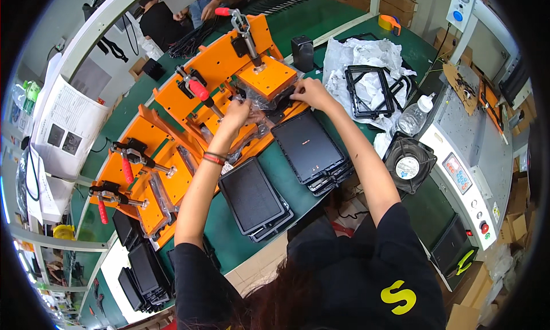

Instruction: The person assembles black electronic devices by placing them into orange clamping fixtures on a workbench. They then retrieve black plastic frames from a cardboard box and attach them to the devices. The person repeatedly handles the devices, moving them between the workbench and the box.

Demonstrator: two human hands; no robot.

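The right hand [310, 93] is held at the near right corner of the large orange fixture [209, 61], its thumb and fingers drawn together at the end of a dark part [281, 108]; whether the part is pinched or merely touched cannot be told. The dark part is placed at the fixture's near edge, just below its square block [266, 78], and clear film [252, 95] is bunched close by. The left hand [239, 112] is held over the fixture's near edge, left of the block, with fingers curled in; what, if anything, is pinched there cannot be made out. Two red-handled clamps [243, 35] are mounted on the fixture. A smaller orange fixture [134, 132] is set to its left. On its near side, two stacks of black panels are laid on the green table [279, 164]: the right stack [308, 144] and the left stack [249, 192]. To its right, a black frame [353, 95] is rested on crumpled white sheeting [344, 52], with a clear bottle [411, 119] and a black fan [421, 158] placed farther right.
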